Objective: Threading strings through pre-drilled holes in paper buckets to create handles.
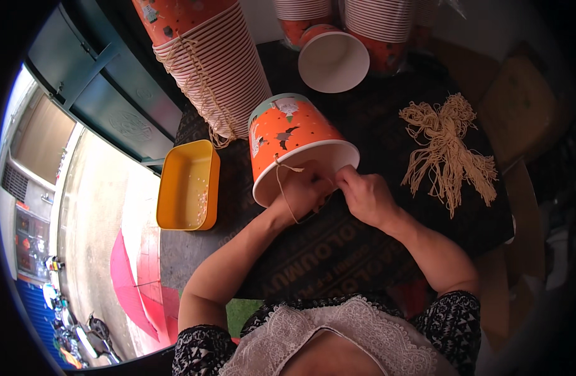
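Note:
An orange paper bucket (pixel 288 135) with bat and ghost figures lies tipped on the table, its white-rimmed mouth toward me. A thin twine cord (pixel 283 191) is tied through the rim's left side and loops down past my left wrist toward my fingers. My left hand (pixel 305 190) reaches into the mouth with its fingers curled; what they hold is hidden. At the rim's right side, my right hand (pixel 365 197) is closed in a pinch, with the cord leading to its fingertips.
Left of the bucket stands a yellow plastic box (pixel 189 185) with small pale bits inside. Tall stacks of nested buckets (pixel 216 75) rise behind, cords hanging from one. Another bucket (pixel 333 62) lies at the back. A bundle of cut twine (pixel 448 150) rests at right on the dark table (pixel 357 260).

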A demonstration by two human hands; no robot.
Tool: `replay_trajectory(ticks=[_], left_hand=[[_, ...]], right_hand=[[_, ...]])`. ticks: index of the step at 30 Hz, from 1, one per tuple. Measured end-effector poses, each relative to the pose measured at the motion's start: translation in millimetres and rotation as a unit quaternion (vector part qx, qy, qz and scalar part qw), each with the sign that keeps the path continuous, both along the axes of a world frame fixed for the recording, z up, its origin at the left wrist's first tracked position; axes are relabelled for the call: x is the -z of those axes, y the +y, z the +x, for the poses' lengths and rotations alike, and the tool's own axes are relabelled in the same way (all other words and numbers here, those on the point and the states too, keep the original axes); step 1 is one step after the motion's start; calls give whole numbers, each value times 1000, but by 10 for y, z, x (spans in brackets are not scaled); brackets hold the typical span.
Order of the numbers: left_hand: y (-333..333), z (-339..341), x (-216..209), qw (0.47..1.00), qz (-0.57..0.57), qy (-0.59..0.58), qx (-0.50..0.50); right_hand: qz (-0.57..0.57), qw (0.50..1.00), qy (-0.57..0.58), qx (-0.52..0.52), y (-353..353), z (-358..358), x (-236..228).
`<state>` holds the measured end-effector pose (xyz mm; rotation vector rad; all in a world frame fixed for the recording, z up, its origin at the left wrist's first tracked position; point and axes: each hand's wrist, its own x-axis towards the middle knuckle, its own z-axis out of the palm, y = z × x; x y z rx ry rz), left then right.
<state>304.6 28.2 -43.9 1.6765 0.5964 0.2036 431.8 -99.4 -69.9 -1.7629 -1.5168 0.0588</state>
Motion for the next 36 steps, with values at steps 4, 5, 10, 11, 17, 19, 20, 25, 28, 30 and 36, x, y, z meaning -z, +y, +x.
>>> replay_trajectory(ticks=[4, 5, 10, 11, 17, 19, 20, 25, 28, 30, 36], left_hand=[[-20, 0, -45, 1000, -17, -8, -14], [-22, -5, -49, 999, -26, -6, -19], [-16, -11, -71, 999, -32, 9, -29], [-10, -15, -72, 999, -29, 12, -29], [19, -37, -50, 999, -15, 24, -16], [24, -48, -52, 999, -18, 24, -13], [24, -52, -56, 1000, -14, 22, -10], [12, -54, -33, 1000, -20, 3, 0], [28, -80, 88, 1000, 14, -14, 3], [12, -78, 214, 981, 173, -86, 12], [-86, -83, 239, 927, 345, -143, 23]], right_hand=[[-6, 1000, 14, 1, 1, -16, -15], [-4, 1000, 30, 4, -5, -36, -12], [12, 999, 46, -4, -3, -116, 24], [11, 999, 48, -4, 0, -122, 26], [39, 997, 67, -22, -5, -114, 21], [52, 994, 93, -20, -9, -100, -7], [42, 996, 72, -3, -13, -96, -43], [35, 999, -6, 33, -9, -130, -62], [44, 997, -33, 56, 2, -151, -65], [69, 996, -11, 47, 22, -120, 5], [73, 996, 31, 49, 33, -80, 110]])
